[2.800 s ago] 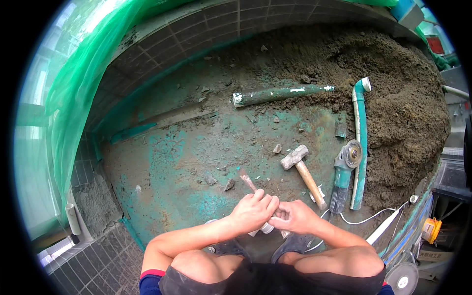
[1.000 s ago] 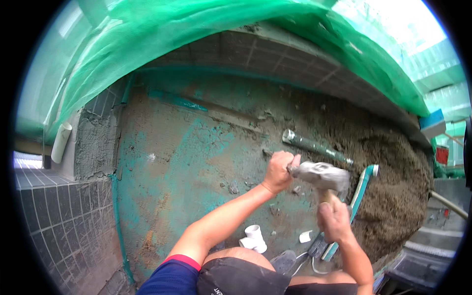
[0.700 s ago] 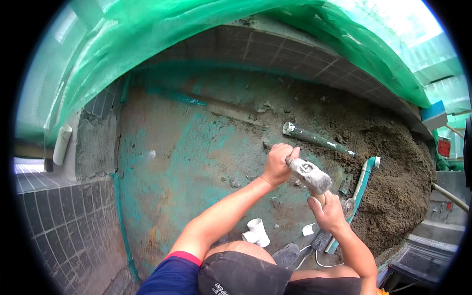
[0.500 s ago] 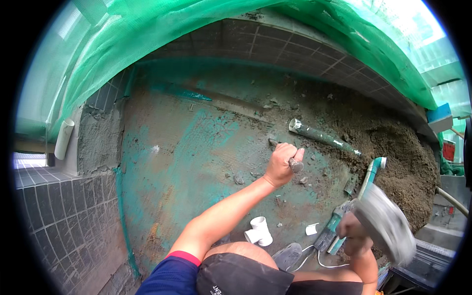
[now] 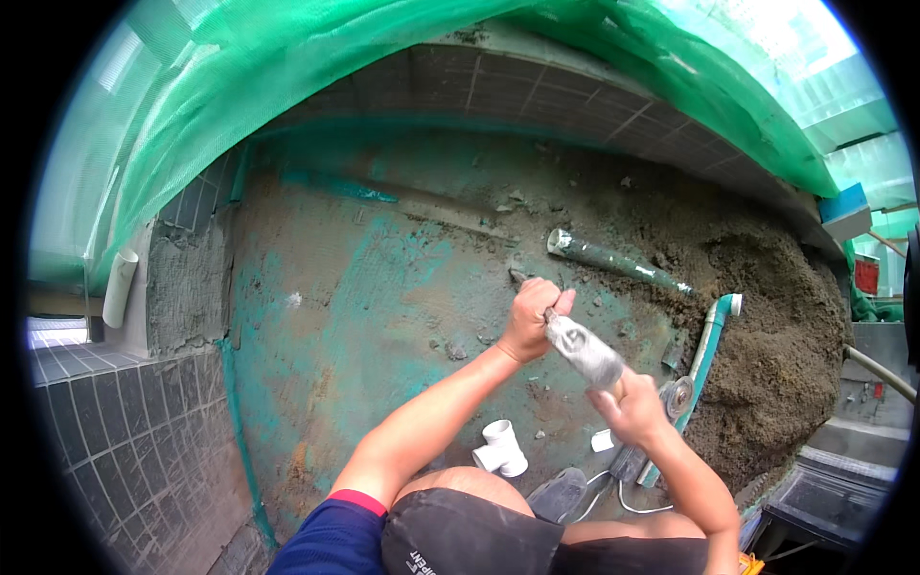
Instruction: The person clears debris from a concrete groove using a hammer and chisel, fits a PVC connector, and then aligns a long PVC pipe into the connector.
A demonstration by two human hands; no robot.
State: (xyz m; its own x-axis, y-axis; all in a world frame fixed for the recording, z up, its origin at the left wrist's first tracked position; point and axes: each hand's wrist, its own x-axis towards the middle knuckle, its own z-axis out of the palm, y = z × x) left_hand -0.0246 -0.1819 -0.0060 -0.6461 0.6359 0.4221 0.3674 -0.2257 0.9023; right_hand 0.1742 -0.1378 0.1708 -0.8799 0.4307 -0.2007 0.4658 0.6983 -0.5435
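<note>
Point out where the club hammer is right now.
In the head view, the club hammer is right of centre, gripped in the right hand, with its head close by the near end of the chisel in the left hand.

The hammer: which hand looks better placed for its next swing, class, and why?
Likely the right hand: it grips the hammer, which lines up with the near end of the chisel. The left hand is busy, closed around the chisel.
</note>
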